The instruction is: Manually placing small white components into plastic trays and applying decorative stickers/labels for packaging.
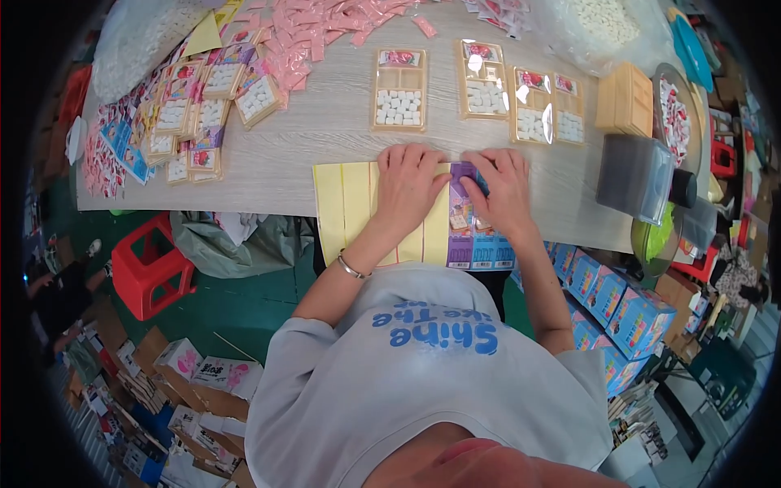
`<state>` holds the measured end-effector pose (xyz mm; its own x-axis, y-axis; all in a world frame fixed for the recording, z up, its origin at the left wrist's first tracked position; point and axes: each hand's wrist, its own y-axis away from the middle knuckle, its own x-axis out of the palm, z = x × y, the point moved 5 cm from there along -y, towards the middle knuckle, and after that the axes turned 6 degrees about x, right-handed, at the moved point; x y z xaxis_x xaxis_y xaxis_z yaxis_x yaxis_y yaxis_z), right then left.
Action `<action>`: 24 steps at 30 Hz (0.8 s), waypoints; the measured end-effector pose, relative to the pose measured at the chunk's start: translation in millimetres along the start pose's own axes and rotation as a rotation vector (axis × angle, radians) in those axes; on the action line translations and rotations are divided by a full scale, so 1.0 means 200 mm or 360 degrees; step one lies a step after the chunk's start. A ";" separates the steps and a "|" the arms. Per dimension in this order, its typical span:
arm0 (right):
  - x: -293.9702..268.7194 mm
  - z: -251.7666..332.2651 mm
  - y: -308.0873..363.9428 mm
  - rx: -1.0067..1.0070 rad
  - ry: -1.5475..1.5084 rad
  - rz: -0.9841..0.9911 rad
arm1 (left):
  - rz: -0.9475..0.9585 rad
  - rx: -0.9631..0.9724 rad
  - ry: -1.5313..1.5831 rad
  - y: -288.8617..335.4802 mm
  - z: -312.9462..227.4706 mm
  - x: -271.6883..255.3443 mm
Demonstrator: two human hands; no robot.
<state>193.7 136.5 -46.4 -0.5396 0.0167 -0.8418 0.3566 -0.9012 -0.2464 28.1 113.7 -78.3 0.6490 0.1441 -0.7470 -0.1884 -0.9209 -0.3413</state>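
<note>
The sheet (350, 228) is pressed at the table's (277, 163) edge by the left hand (409, 187), fingers together, and the right hand (506, 195), fingers slightly apart. Trays (399, 106) are part-filled; strips (359, 183) seem not yet parted.

The edges are dim, but this seems a packing workshop: my table (277, 175) has filled trays (412, 79) and heaped packets (342, 20), with stacked boxes (637, 320) nearby.

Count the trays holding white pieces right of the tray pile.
4 beige rectangular plastic trays: one beyond the left hand, one beyond the right hand, two side by side farther right.
</note>
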 end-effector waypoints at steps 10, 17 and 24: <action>0.08 -0.10 -0.04 -0.0036 -0.0208 0.0255 | -0.0005 0.0058 0.0055 -0.07 0.01 -0.05; 0.07 -0.03 -0.03 -0.0677 0.0095 -0.0085 | -0.0032 -0.0027 -0.0007 -0.06 0.05 -0.03; 0.04 -0.01 -0.06 -0.0567 0.0112 -0.0163 | -0.0122 0.0042 -0.0124 -0.05 0.05 -0.01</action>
<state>185.3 148.4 -51.2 -0.5369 0.1400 -0.8320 0.5532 -0.6861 -0.4725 21.7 125.7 -79.4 0.6031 0.2427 -0.7598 -0.1601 -0.8964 -0.4134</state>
